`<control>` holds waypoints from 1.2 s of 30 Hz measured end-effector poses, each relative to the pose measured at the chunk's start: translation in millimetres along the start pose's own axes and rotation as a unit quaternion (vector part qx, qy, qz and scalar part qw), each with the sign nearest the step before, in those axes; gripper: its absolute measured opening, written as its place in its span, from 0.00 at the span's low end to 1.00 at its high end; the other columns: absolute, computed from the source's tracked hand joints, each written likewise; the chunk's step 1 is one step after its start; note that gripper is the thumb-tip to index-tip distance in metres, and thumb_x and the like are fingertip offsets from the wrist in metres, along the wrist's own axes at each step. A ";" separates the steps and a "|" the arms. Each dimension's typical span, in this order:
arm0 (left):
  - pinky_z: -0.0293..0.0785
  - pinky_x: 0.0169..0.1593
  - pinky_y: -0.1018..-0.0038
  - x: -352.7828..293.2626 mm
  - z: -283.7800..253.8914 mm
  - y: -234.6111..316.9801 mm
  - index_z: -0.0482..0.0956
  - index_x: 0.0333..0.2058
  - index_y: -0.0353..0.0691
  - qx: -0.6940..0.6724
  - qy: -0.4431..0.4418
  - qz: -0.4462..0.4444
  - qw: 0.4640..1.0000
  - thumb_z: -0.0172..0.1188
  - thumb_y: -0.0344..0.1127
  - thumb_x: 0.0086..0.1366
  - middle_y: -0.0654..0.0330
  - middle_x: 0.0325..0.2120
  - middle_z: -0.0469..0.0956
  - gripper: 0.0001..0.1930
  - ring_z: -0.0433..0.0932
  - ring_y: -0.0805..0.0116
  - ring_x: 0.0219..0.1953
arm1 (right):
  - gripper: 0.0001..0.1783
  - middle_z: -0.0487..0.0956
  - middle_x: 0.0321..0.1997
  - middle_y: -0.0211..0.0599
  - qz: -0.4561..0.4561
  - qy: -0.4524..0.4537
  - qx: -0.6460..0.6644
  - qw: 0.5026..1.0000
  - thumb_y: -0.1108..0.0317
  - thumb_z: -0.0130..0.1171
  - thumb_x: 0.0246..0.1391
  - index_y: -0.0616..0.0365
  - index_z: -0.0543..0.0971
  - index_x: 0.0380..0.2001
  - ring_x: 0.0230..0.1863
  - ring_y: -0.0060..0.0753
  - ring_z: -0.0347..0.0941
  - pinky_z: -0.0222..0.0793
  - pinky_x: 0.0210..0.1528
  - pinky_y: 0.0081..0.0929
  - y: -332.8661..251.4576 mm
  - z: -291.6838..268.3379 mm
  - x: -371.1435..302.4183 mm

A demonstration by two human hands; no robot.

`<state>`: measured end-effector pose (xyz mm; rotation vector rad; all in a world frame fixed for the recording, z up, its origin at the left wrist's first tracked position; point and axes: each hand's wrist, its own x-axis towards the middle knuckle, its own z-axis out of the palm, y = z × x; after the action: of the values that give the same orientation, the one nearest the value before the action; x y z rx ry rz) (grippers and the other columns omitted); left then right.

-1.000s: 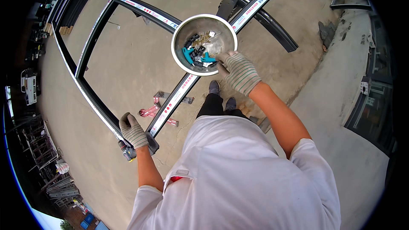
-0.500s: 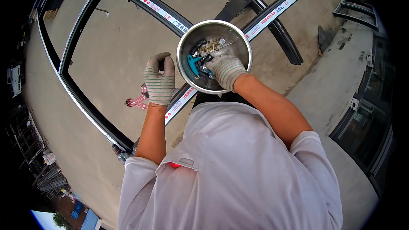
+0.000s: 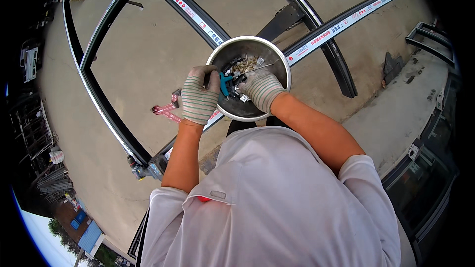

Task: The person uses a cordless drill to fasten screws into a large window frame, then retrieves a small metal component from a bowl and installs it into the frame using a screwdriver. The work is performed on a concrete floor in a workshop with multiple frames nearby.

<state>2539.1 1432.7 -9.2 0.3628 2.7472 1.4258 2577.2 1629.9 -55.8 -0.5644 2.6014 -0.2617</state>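
A round metal bowl [image 3: 279, 64] rests where the dark window-frame bars meet in front of me. It holds brass-coloured screws [image 3: 242, 65], small black and silver fittings [image 3: 244, 98], a teal-handled hex key [image 3: 224, 85] and a thin metal rod [image 3: 261, 67]. My right hand [image 3: 263, 90], in a striped work glove, reaches into the bowl with its fingers bent down among the fittings; its fingertips are hidden. My left hand [image 3: 199, 96], gloved alike, overlaps the bowl's left rim. Its fingers are curled toward the thumb, and whatever they hold does not show.
Long dark frame bars [image 3: 329, 32] with printed film strips cross below and beyond the bowl. A cordless drill [image 3: 143, 169] lies by the frame at left. Pink-red strips [image 3: 167, 110] lie on the floor. Glazed panels [image 3: 420, 178] stand at right, with a small frame [image 3: 431, 42] farther off.
My left hand has moved right, from beside the bowl to its left rim. My right hand stays among the fittings. The whole view has shifted slightly.
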 end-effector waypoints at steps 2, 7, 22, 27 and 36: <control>0.76 0.42 0.75 -2.2 7.0 2.4 0.83 0.43 0.35 0.007 -0.005 -0.010 1.000 0.64 0.28 0.68 0.60 0.36 0.80 0.07 0.78 0.74 0.34 | 0.15 0.83 0.48 0.47 0.063 -0.009 0.075 0.995 0.59 0.54 0.65 0.51 0.85 0.46 0.51 0.50 0.82 0.77 0.56 0.43 0.9 11.4 11.7; 0.79 0.45 0.69 0.8 19.8 9.7 0.84 0.43 0.36 0.066 -0.041 0.006 0.997 0.64 0.31 0.67 0.52 0.38 0.82 0.08 0.82 0.62 0.37 | 0.20 0.81 0.57 0.50 -0.026 0.007 -0.036 0.999 0.55 0.51 0.67 0.56 0.84 0.48 0.55 0.53 0.80 0.75 0.58 0.48 -1.2 9.0 9.6; 0.77 0.55 0.54 38.3 62.5 8.9 0.78 0.56 0.38 0.303 -0.230 -0.051 0.924 0.57 0.39 0.69 0.45 0.51 0.80 0.19 0.82 0.43 0.49 | 0.14 0.82 0.43 0.47 -0.111 0.087 0.056 0.988 0.66 0.62 0.55 0.53 0.81 0.44 0.48 0.50 0.81 0.76 0.52 0.48 18.1 -56.4 -58.0; 0.80 0.52 0.51 50.7 75.6 16.7 0.77 0.51 0.40 0.375 -0.271 -0.049 0.885 0.55 0.37 0.69 0.45 0.51 0.78 0.14 0.83 0.42 0.49 | 0.10 0.84 0.39 0.44 -0.053 0.108 0.096 0.988 0.67 0.58 0.55 0.53 0.83 0.39 0.48 0.48 0.81 0.76 0.52 0.46 19.2 -61.9 -74.1; 0.79 0.55 0.54 60.9 84.5 12.7 0.79 0.51 0.40 0.418 -0.332 -0.039 0.845 0.60 0.44 0.67 0.46 0.51 0.78 0.19 0.82 0.45 0.52 | 0.17 0.83 0.39 0.45 -0.044 0.215 0.135 0.966 0.64 0.63 0.52 0.57 0.80 0.45 0.42 0.49 0.81 0.77 0.46 0.46 25.6 -45.9 -84.8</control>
<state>2493.3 1520.8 -42.9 0.5961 2.5194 -0.0572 2615.1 1693.4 11.1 -0.5751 2.8798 -0.8388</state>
